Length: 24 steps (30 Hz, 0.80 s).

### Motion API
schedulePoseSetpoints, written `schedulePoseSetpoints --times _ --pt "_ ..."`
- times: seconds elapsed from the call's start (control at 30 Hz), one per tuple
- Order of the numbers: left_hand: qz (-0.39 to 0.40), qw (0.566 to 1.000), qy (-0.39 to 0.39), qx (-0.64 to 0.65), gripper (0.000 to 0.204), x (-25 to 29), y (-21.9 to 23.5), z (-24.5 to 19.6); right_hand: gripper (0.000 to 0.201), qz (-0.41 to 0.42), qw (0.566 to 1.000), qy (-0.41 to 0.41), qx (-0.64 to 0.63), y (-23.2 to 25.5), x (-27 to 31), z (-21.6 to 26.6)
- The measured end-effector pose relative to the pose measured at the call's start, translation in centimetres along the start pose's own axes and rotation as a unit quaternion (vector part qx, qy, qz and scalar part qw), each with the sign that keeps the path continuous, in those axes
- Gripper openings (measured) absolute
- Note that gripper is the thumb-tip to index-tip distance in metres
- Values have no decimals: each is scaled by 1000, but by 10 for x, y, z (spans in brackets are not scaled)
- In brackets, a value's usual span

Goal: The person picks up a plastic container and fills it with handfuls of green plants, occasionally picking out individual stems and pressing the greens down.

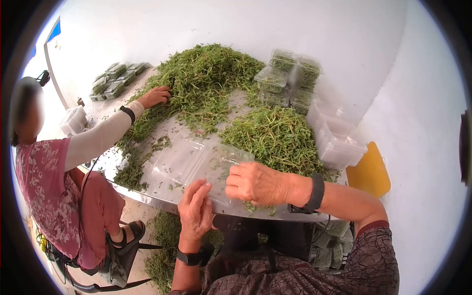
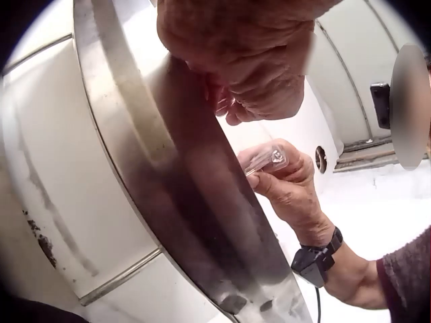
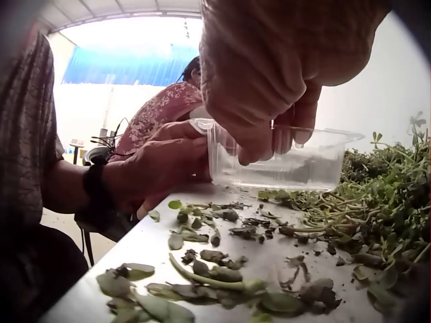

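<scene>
A clear plastic clamshell container (image 3: 286, 171) lies opened out at the table's front edge, its lid (image 1: 172, 160) spread to the left. My right hand (image 1: 255, 183) reaches over its rim from the right, fingertips down inside and thumb pinching the wall. At the near left corner, my left hand (image 1: 194, 211) holds the rim between thumb and fingers. In the left wrist view, a clear plastic corner shows at my right hand (image 2: 289, 188). Just beyond the container sits a pile of leafy green stems (image 1: 275, 137); loose leaves (image 3: 222, 269) lie beside it on the table.
A larger heap of greens (image 1: 206, 73) covers the table's far side, where another person's hand (image 1: 155, 97) touches it. Filled boxes (image 1: 290, 81) stand stacked at the back right, others (image 1: 118, 78) at the far left. Nested clear containers (image 1: 337, 135) stand near a yellow board (image 1: 368, 169).
</scene>
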State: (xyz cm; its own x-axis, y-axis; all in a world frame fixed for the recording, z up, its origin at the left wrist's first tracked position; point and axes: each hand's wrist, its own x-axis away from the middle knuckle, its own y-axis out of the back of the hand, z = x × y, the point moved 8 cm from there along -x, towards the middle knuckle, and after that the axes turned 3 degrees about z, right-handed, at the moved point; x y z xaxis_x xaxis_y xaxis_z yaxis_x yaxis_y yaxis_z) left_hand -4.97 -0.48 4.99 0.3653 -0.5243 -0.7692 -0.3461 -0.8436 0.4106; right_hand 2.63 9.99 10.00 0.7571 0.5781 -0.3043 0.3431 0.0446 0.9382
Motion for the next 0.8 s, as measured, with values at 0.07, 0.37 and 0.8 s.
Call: schedulePoseSetpoints --times 0.07,0.37,0.8 --pt "0 1000 -10 -11 35 -2 3 -4 12 16 1000 -14 -12 -2 0 -5" --pt "-131 987 61 -74 31 -3 12 33 48 2 977 -205 55 33 17 -94" --pt "-108 984 77 -115 46 -3 10 34 13 141 929 -333 79 -21 47 -157"
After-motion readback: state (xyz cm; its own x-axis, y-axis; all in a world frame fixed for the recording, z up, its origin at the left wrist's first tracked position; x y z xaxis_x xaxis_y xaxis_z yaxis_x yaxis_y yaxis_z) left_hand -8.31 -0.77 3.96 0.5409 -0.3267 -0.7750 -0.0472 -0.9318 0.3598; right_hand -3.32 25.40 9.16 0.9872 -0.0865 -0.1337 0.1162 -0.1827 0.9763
